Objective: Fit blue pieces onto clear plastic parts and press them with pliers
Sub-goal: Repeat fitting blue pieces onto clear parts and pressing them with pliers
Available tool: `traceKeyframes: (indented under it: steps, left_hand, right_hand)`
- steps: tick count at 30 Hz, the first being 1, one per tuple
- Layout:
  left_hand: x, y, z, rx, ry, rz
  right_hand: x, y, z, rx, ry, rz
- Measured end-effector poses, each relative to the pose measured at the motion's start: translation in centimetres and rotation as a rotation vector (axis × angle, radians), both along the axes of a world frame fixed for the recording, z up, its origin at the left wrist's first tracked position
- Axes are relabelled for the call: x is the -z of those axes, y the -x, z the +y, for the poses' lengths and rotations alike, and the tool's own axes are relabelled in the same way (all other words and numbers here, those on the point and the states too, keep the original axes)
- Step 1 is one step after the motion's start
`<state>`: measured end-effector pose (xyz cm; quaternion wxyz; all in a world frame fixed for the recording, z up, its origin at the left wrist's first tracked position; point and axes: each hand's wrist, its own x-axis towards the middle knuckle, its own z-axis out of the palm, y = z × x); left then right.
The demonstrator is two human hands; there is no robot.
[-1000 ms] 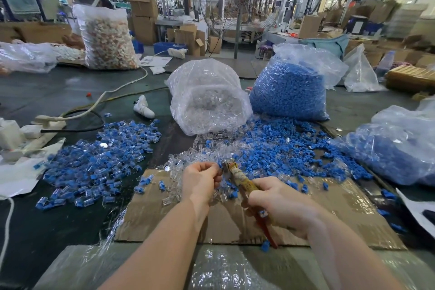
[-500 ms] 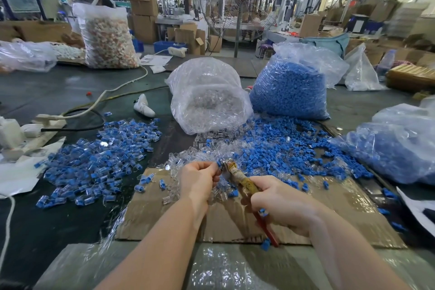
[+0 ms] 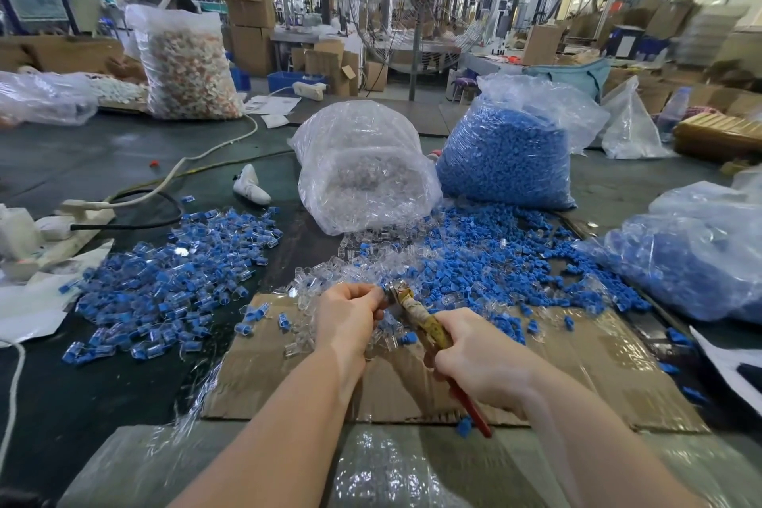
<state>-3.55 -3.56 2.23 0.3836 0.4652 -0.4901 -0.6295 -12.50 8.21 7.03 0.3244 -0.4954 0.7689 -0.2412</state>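
My right hand grips the handles of the pliers, whose taped jaws point up and left. My left hand pinches a small part at the plier jaws; the part itself is mostly hidden by my fingers. Loose blue pieces lie spread behind my hands, mixed with clear plastic parts. A heap of fitted blue-and-clear parts lies to the left. All this is over a flat sheet of cardboard.
A bag of clear parts and a bag of blue pieces stand behind the piles. Another bag of blue parts lies at the right. A power strip and cables lie at the left. Bubble wrap covers the near edge.
Both hands stay together at the plier jaws with only a slight shift; the view has moved a little closer.
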Motion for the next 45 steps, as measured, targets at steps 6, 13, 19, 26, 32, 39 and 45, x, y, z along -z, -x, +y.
traceKeyframes:
  steps: [6, 13, 19, 26, 32, 39, 45]
  left_hand:
    - [0.2, 0.0, 0.2, -0.011, -0.028, 0.023]
    - [0.4, -2.4, -0.4, -0.102, 0.338, -0.271]
    - [1.2, -6.3, -2.8, -0.320, 0.628, -0.842]
    - [2.6, -8.3, -3.8, -0.310, 0.601, -1.058]
    - [3.1, -8.1, -3.9, -0.347, 0.578, -1.098]
    - [3.2, -5.8, -2.0, -0.256, 0.749, -0.939]
    - [3.7, -3.4, 0.9, -0.021, 0.937, -0.867]
  right_hand:
    - [0.6, -0.2, 0.0, 0.003, 0.054, -0.057]
    - [1.9, 1.6, 0.0, 0.287, 0.225, 0.027]
    - [3.1, 4.7, 0.8, 0.486, 0.037, 0.401]
    - [4.5, 6.8, 1.5, 0.575, -0.051, 0.494]
    - [5.0, 7.3, 1.7, 0.591, -0.078, 0.565]
    - [5.5, 7.4, 1.6, 0.576, -0.096, 0.631]
    - [5.3, 6.6, 1.3, 0.545, -0.037, 0.715]
